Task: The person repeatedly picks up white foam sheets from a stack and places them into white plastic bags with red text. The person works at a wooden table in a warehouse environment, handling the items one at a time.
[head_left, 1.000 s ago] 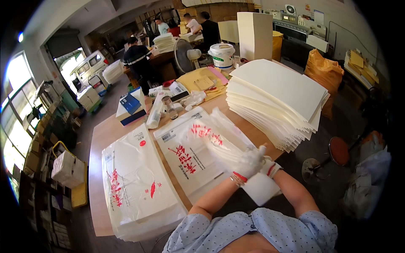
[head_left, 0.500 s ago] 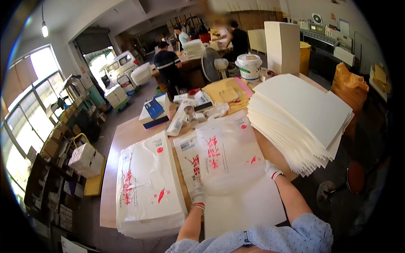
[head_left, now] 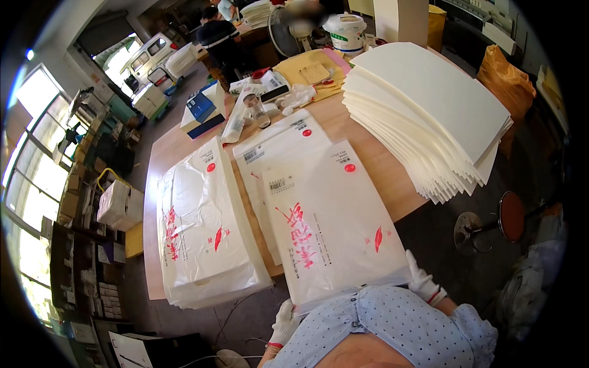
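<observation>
A translucent plastic bag [head_left: 334,239] with red printing and white paper inside lies in front of me, its near edge against my shirt. My left hand [head_left: 284,323], in a white glove, grips its near left corner. At the near right corner, my gloved right hand [head_left: 423,281] holds the edge, some of its fingers hidden behind the bag. Another printed plastic bag [head_left: 251,181] lies flat on the table, partly covered by the held one. To the left sits a stack of filled bags [head_left: 205,245]. A fanned stack of white paper sheets [head_left: 429,98] stands on the right.
On the wooden table [head_left: 331,116] are a glass jar [head_left: 256,110], a blue-and-white box [head_left: 204,107], yellowish papers [head_left: 310,69] and a white bucket [head_left: 345,34]. A round red stool [head_left: 511,216] stands at right. A co-worker [head_left: 218,40] in dark clothes is at the back.
Both hands have moved down toward my body, drawing the bag nearer. The white sheet that stuck out of its near end is now covered by the bag. My view has tipped downward.
</observation>
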The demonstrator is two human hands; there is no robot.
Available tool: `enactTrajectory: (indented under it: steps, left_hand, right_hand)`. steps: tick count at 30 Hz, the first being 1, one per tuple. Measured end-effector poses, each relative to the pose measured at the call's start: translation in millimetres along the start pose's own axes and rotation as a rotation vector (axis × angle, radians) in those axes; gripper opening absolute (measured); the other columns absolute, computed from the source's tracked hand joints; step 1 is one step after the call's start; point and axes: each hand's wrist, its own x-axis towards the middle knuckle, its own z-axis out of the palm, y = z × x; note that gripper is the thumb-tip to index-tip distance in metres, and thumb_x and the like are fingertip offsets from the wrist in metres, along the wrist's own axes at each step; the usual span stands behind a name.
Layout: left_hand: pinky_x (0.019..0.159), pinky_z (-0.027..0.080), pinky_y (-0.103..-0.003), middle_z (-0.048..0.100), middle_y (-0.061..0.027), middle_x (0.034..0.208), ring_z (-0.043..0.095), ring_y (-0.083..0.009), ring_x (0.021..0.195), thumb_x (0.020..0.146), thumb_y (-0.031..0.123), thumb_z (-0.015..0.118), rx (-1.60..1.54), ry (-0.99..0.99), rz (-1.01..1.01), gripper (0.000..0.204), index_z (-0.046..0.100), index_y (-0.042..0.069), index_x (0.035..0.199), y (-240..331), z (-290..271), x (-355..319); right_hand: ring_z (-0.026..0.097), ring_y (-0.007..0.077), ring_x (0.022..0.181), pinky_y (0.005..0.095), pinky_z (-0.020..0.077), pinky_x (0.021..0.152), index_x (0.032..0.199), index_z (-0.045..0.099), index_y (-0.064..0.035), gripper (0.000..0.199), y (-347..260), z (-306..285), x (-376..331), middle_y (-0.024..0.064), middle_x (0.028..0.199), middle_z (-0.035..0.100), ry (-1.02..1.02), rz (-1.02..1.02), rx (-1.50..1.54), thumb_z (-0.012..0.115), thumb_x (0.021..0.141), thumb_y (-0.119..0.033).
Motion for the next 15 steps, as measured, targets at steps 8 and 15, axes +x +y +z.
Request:
enactTrajectory:
  steps: [8,15]
  left_hand:
    - [0.051,0.049,-0.032,0.053,-0.0096,0.066,0.056,-0.0202,0.055,0.079,-0.002,0.047,-0.118,0.293,-0.314,0.006,0.046,0.004,0.080,29.5,14.3,38.6]
    - [0.051,0.041,-0.031,0.049,-0.0057,0.064,0.050,-0.0173,0.058,0.075,-0.006,0.046,0.043,0.374,0.422,0.013,0.046,0.005,0.069,81.4,-22.4,89.6]
  right_hand:
    - [0.061,0.0341,0.067,0.0488,0.0456,0.060,0.137,0.032,-0.0238,0.053,5.5,25.7,53.8,0.0153,0.071,0.062,0.102,0.342,-0.233,0.046,0.086,-0.029]
    - [0.059,0.0160,0.081,0.0291,0.0500,0.071,0.123,0.049,-0.0047,0.044,7.3,34.5,84.0,0.0069,0.104,0.059,0.114,0.686,1.157,0.058,0.086,-0.026]
